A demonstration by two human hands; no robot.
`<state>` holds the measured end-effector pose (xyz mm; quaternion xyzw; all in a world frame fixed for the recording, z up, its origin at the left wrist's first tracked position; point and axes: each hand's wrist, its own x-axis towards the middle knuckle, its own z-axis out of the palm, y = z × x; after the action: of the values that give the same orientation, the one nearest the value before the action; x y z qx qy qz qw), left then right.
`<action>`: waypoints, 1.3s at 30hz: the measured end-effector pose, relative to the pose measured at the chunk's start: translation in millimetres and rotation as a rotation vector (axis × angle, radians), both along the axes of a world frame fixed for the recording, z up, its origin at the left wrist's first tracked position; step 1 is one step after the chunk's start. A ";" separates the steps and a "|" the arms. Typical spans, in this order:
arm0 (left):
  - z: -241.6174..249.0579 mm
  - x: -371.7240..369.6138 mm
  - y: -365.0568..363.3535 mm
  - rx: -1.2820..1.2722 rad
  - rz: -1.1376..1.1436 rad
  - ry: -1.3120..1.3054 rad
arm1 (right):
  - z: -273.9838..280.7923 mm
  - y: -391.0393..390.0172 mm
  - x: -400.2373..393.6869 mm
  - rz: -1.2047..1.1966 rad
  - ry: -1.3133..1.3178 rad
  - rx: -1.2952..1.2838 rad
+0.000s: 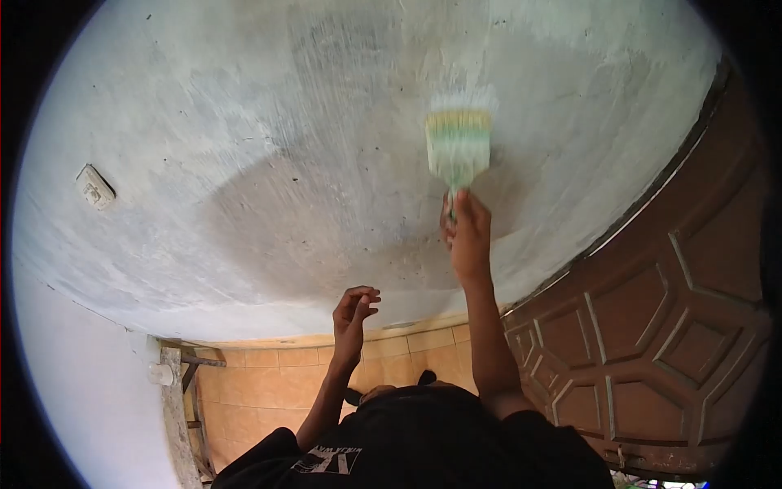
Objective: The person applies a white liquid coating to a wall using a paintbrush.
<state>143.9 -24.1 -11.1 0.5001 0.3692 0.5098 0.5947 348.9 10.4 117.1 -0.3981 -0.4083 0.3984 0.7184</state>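
Note:
My right hand (pixel 469 236) grips the handle of a wide paintbrush (pixel 459 155) with a pale green, paint-smeared body. Its bristles point up and touch the wall (pixel 326 212), where they look smeared by motion. The wall carries streaky whitish strokes over grey, with a darker patch in the middle. Lower and to the left, my left hand (pixel 356 318) hangs in front of the wall, loosely curled with its fingers apart and nothing visible in it.
A light switch (pixel 96 187) is on the wall at left. A brown panelled door (pixel 627 350) stands at right. At lower left, a paint-marked wooden bench (pixel 177 407) bears a white cup-like object (pixel 161 374). Orange tiles (pixel 269 383) cover the floor.

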 end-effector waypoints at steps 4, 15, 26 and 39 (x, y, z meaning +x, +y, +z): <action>2.1 -2.1 1.6 0.009 0.005 -0.016 | 28.1 11.0 5.8 0.006 -0.053 0.079; 1.4 7.1 -2.3 -0.012 -0.031 0.001 | -78.5 -18.7 3.8 0.022 -0.019 -0.084; 4.1 11.2 10.1 0.203 -0.156 0.098 | -66.0 -15.4 9.6 0.071 -0.015 -0.088; 38.2 17.7 25.3 0.352 -0.142 0.170 | -33.2 -2.6 9.5 0.042 -0.007 -0.054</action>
<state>161.6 1.2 27.1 0.6622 0.2872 0.4792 0.4994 358.4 7.7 83.8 -0.4102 -0.4080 0.4231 0.6973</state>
